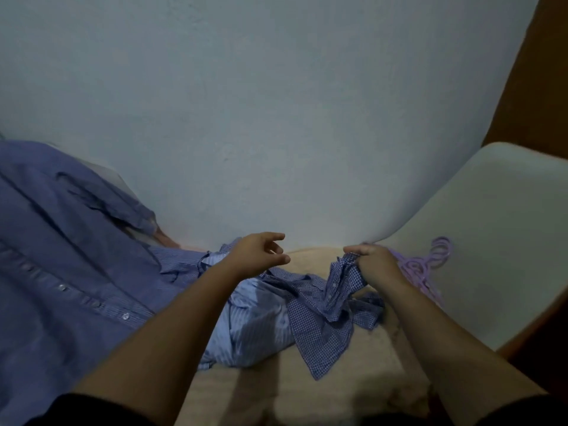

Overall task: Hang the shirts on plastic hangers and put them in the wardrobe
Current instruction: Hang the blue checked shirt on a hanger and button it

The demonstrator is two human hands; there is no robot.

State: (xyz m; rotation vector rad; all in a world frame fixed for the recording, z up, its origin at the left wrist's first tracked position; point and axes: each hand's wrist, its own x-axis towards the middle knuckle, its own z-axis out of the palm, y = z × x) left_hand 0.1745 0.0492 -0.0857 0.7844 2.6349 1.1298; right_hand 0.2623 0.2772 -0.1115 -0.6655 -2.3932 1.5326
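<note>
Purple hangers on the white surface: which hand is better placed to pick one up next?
Probably the left hand. It hovers open and holds nothing, though it must cross over. The right hand is beside the purple hangers but grips the checked shirt.

Cloth crowds the left and middle; bare room lies near and far right.

The large dusky-blue buttoned shirt (61, 256) fills the left, with the pale striped shirt (255, 321) and the small-checked blue shirt (316, 327) heaped mid-scene. The beige bed surface (307, 392) lies bare near, between the forearms. The pale blue wall (276, 118) closes the far side. At right, lilac plastic hangers (430, 259) take the white tabletop's (498, 241) near-left edge; its remainder lies open.
</note>
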